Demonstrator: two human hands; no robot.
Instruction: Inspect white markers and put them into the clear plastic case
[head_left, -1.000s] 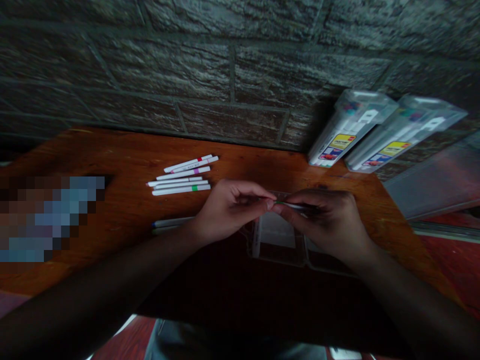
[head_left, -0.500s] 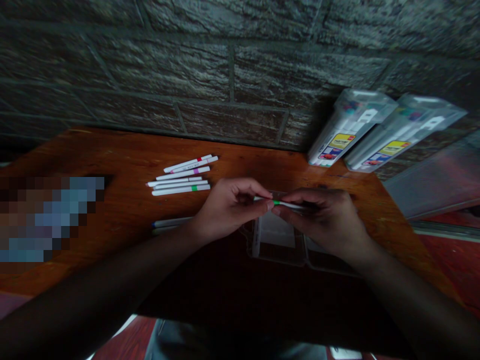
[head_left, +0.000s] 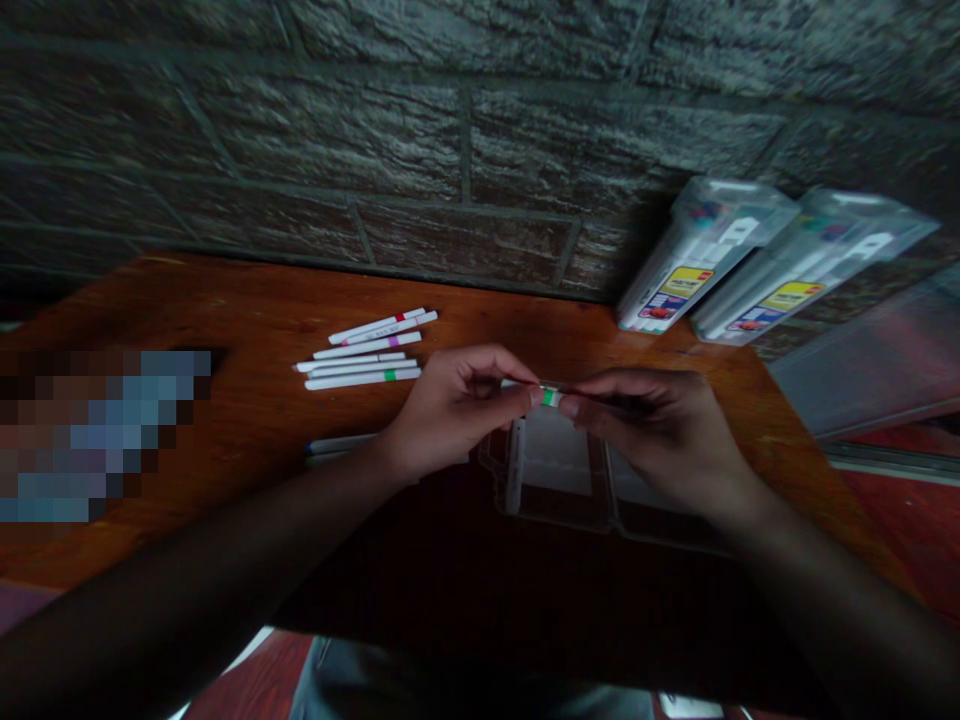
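Note:
A white marker pen (head_left: pixel 550 397) with a green band is held crosswise in front of me, its ends mostly hidden by fingers. My left hand (head_left: pixel 465 405) pinches it left of the band between thumb and fingers. From the other side, my right hand (head_left: pixel 656 415) pinches it just right of the band. Below both hands lies an opened clear plastic case (head_left: pixel 514 480) with a pale sheet inside; my right hand covers part of it.
Several white markers (head_left: pixel 364 366) with coloured bands lie at the table's back left. More pens (head_left: pixel 341 444) stick out behind my left forearm. Two clear cases of markers (head_left: pixel 671 275) lean against the brick wall (head_left: pixel 405 140) at right. A blurred-out patch (head_left: pixel 112 440) covers the left side.
Both hands have risen slightly with the marker. My right thumb has shifted a little to the right, and more of the green band shows between the hands.

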